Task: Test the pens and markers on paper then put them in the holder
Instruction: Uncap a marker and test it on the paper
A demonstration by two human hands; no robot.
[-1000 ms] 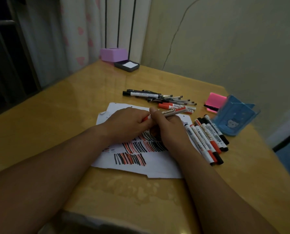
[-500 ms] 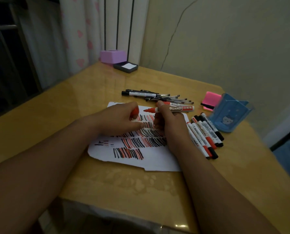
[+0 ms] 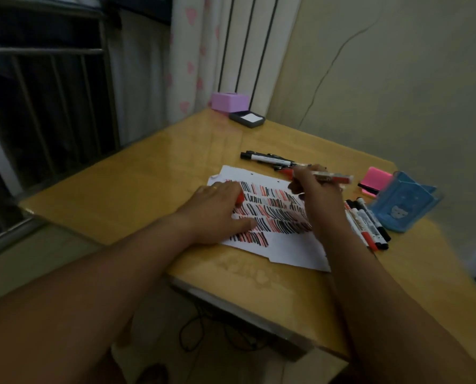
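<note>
Fingers and thumb of the right hand [image 3: 315,196] are curled round a red whiteboard marker [image 3: 336,177], gripping it near the writing end. The pale barrel sticks out to the right, nearly level, over the far right corner of the test sheet [image 3: 289,249]; motion blur leaves it unclear whether the tip touches the paper. The left hand [image 3: 217,210] lies palm-down on the sheet's left half, its fingers pinching the marker's red cap [image 3: 239,200] and its thumb stretched along the rows of black and red strokes. A second ago both hands met on the capped marker. Half a second ago the cap had just come off. Now the hands stand further apart and the left has settled onto the paper. The view has also swung left, taking in more of the barred window [image 3: 45,106]. Just right of the sheet lies a row of red and black markers [image 3: 369,227], as before. Beyond them stands the blue pen holder [image 3: 400,207] with a cat face on its side, and beside it a pink sticky-note pad [image 3: 376,179]. A loose cluster of pens and markers [image 3: 267,159] lies past the sheet's far edge. At the far corner of the yellow wooden table [image 3: 148,187] sit a lilac box [image 3: 229,101] and a dark tray holding white paper [image 3: 247,119], beside a curtain printed with pink hearts [image 3: 189,65].
</note>
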